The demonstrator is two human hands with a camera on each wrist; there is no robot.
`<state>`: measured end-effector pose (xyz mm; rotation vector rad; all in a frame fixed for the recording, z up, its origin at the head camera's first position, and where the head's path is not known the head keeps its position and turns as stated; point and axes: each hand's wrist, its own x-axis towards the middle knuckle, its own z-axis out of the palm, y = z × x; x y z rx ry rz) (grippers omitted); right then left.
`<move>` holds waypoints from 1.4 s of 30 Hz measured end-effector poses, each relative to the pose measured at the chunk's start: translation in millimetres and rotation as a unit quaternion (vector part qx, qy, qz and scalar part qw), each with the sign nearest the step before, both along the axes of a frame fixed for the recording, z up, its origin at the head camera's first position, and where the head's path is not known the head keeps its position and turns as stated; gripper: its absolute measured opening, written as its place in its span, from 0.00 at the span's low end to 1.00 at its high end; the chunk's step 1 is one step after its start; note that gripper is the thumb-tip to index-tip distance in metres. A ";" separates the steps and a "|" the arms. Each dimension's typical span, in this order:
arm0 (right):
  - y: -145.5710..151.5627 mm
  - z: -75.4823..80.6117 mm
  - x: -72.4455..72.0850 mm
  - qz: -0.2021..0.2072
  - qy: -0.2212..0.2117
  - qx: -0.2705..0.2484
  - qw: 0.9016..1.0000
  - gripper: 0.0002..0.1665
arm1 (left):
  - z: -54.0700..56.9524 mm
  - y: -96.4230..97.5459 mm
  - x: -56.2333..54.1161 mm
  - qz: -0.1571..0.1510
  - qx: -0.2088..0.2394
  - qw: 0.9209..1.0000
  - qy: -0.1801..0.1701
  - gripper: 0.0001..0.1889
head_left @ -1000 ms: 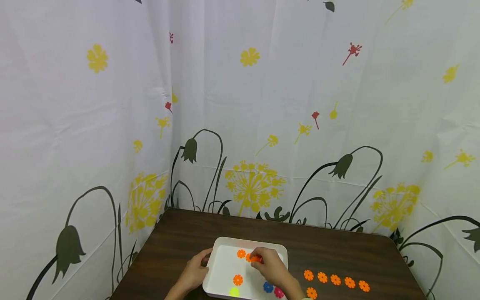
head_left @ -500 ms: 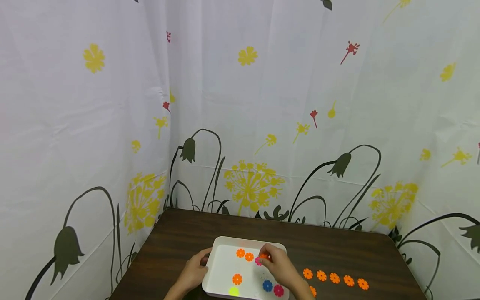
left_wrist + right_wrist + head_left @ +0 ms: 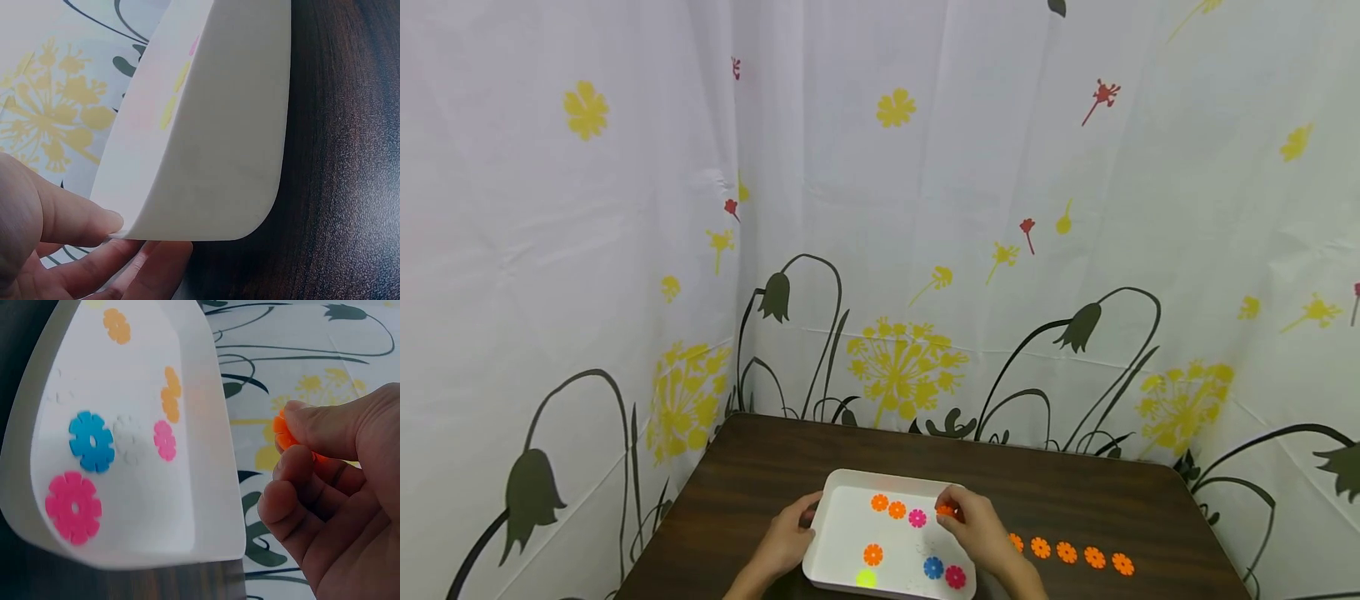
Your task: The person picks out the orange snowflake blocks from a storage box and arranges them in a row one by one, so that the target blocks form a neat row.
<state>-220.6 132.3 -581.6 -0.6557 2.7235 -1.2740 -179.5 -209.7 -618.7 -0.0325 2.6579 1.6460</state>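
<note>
At the far right corner of the white tray (image 3: 842, 533), your right hand (image 3: 976, 525) pinches an orange flower disc (image 3: 284, 432) between thumb and fingertips, the gap closed down onto the disc, the other fingers curled loosely. Disc: bright, lobed at the edge; your thumb covers much of it. In the right wrist view it is held up against the printed cloth (image 3: 1000, 167), off the tray floor. Your left hand (image 3: 785, 533) grips the tray's left side, thumb on the rim, fingers bent beneath it outside.

Lying in the tray: two orange discs (image 3: 897, 509) near the far wall, a pink disc (image 3: 917, 518) to their right, a single orange disc (image 3: 873, 555) nearer you, a yellow-green disc (image 3: 866, 578) by the near wall, a blue disc (image 3: 933, 568) and a deep pink disc (image 3: 955, 577) toward the near right corner. Faint clear discs (image 3: 128, 439) show near the blue one. On the dark table (image 3: 760, 467), a row of orange discs (image 3: 1067, 552) runs right of the tray, its left end partly covered.

Against half a second earlier: your right hand has shifted right with its disc; the pink disc, then partly covered, shows whole. One table disc below the row is now out of sight where your forearm lies. Left-hand grip unchanged.
</note>
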 end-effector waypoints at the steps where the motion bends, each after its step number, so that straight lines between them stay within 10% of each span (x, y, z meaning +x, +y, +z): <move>1: 1.7 0.1 -0.1 -0.004 0.001 0.000 1.000 0.07 | 0.6 0.0 0.1 0.000 0.000 1.000 0.000 0.34; 42: 62.7 -9.6 11.0 -0.072 -0.032 -0.051 0.996 0.06 | 0.7 -1.0 0.7 -0.002 -0.007 1.000 0.009 0.34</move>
